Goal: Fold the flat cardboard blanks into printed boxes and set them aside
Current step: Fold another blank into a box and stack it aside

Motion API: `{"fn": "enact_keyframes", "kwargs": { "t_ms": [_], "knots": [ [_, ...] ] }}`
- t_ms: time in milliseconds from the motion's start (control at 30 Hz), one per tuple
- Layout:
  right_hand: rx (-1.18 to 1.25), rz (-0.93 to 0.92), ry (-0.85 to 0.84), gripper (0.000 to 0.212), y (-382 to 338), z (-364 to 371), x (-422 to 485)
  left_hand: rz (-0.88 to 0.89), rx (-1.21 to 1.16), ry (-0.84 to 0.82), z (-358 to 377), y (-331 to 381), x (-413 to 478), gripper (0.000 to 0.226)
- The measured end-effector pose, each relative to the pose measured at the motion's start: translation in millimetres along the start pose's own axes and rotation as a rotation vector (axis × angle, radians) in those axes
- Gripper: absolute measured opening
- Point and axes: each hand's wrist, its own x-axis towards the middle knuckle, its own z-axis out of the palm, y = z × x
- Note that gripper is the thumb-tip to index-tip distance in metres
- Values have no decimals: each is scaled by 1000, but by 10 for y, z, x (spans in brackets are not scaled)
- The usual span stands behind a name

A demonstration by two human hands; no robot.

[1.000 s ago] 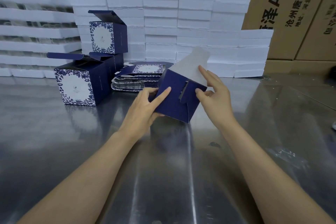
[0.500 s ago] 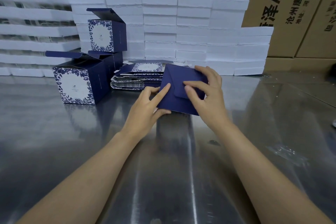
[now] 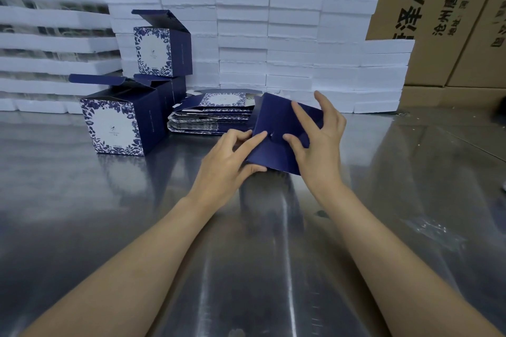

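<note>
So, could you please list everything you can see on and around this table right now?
Box being folded: one, navy, held above table centre.
Finished boxes: at least three, navy with white floral panels, lids open, left, one stacked higher.
Flat blanks: one pile, navy and white, behind the hands.
Foam slabs: many, white, stacked along the back.
Cartons: several, brown, rear.
Table: one, shiny metal.
Left hand, right hand: both gripping the box.

Shiny, smooth metal table (image 3: 82, 213) throwing blurred reflections; matt navy card on the box (image 3: 276, 128) being folded; white foam slabs (image 3: 295, 35) look grainy and rough-edged; brown corrugated cartons (image 3: 451, 22) are dull.
</note>
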Motion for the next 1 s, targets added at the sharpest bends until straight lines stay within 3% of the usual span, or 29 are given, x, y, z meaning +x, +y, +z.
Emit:
{"fn": "enact_keyframes", "kwargs": {
  "t_ms": [300, 633, 733, 833, 933, 1000],
  "knots": [
    [-37, 81, 17, 65, 16, -15, 10, 7, -74, 10, 46, 5, 2, 56],
    [-99, 90, -61, 61, 19, -65, 11, 19, -100, 24, 20, -29, 5, 62],
    [-21, 81, -7, 54, -9, -79, 7, 29, -82, 35, 7, -30, 6, 62],
    [259, 307, 126, 44, -26, -90, 20, -34, -124, 16, -16, -37, 12, 76],
    [461, 582, 112, 29, 22, -76, 29, -152, -216, -82, -18, -27, 0, 83],
    [498, 618, 97, 30, 25, -62, 29, -170, -214, -136, 0, -21, -24, 77]
  ]
}}
